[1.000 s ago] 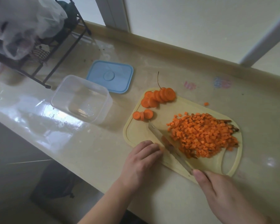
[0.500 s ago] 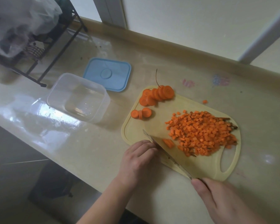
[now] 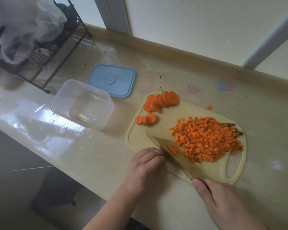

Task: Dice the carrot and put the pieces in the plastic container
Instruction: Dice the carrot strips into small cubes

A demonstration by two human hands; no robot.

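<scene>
- both hands are at the near edge of the cutting board (image 3: 136,138): the right hand (image 3: 223,201) grasps the handle of the knife (image 3: 163,150), and the left hand (image 3: 145,166) sits with fingers curled just to the left of the blade, seemingly steadying a small carrot piece that the blade hides. whether it really pinches anything cannot be told.
- a few freshly cut strips (image 3: 173,149) lie right of the blade, close to the big pile of diced carrot (image 3: 206,140) covering the board's right half.
- uncut carrot rounds (image 3: 163,101) stand stacked at the far left corner, with a smaller group of rounds (image 3: 145,120) below them, so dicing looks well along but not finished.
- the plastic container (image 3: 81,103) stands on the bench (image 3: 90,155) left of the board, holding no carrot yet; its blue lid (image 3: 111,80) lies behind it.
- to cut well, the left knuckles should stay ahead of the fingertips, tucked back from the edge, and the blade should come straight down in even steps.
- one stray cube (image 3: 209,107) lies off the board on the bench and will want collecting.
- the pile sits near the handle hole, so sweeping it away from there should avoid spills.
</scene>
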